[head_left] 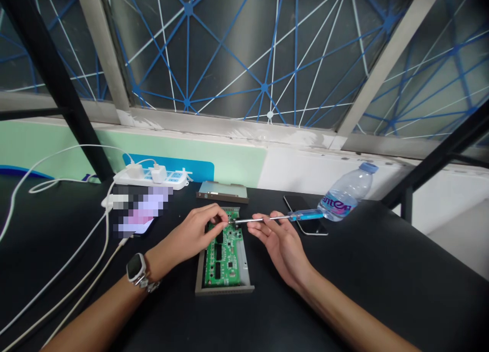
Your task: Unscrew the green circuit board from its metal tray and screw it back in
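A screwdriver with a clear blue handle (308, 215) lies nearly level in the air, its metal shaft pointing left. My right hand (283, 247) is closed round the shaft with thumb and fingers. At the tip, my left hand (196, 231) makes a pinch with thumb and forefinger; whatever small thing is between them is too small to name. Both hands are above a green circuit board (232, 263), which sits in a shallow metal case (245, 270) on the table. The far left part of the board is hidden by my left hand.
Behind the case lies a metal cover (223, 190). To the right are a dark phone (315, 227) and a tilted water bottle (346, 194). On the left are a lit phone (147, 209), a white power strip (171, 180) and several white cables (72, 250) across the black table (344, 301).
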The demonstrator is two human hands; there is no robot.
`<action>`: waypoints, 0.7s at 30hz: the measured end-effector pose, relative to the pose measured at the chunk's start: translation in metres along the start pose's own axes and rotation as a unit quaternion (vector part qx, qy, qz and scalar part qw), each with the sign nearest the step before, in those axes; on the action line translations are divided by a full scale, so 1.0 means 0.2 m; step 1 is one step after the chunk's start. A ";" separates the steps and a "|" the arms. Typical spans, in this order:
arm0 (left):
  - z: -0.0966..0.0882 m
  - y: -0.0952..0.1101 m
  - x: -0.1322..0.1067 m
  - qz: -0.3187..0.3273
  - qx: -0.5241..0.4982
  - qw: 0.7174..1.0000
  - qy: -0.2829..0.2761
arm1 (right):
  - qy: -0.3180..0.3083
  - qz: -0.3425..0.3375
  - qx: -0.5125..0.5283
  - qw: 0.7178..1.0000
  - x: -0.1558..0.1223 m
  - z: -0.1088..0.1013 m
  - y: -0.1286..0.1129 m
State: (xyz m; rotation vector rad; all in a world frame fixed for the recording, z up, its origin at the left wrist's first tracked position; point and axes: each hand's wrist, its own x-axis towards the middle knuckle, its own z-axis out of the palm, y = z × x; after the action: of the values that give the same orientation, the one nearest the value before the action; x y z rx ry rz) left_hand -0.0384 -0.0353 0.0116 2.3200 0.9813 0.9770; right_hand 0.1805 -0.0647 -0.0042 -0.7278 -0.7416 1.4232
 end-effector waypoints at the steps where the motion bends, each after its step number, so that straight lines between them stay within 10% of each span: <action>1: 0.01 0.01 0.00 -0.004 0.001 1.000 0.006 | 0.003 0.005 0.006 1.000 0.00 0.00 0.00; 9: -0.07 0.00 0.01 -0.002 0.049 0.999 0.014 | 0.048 -0.008 0.021 0.999 0.03 -0.01 -0.05; 15: -0.30 -0.24 -0.03 -0.067 0.196 0.978 -0.009 | 0.043 -0.033 -0.023 0.998 0.04 -0.03 -0.07; 21: -0.32 -0.41 -0.08 -0.108 0.253 0.961 -0.025 | 0.014 -0.016 -0.055 0.998 0.01 -0.02 -0.03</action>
State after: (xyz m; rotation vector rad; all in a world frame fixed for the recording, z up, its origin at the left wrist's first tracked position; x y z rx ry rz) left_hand -0.1297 0.0143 -0.0043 2.5386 1.5753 0.6271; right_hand 0.1875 -0.0621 -0.0012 -0.8149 -0.8112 1.3487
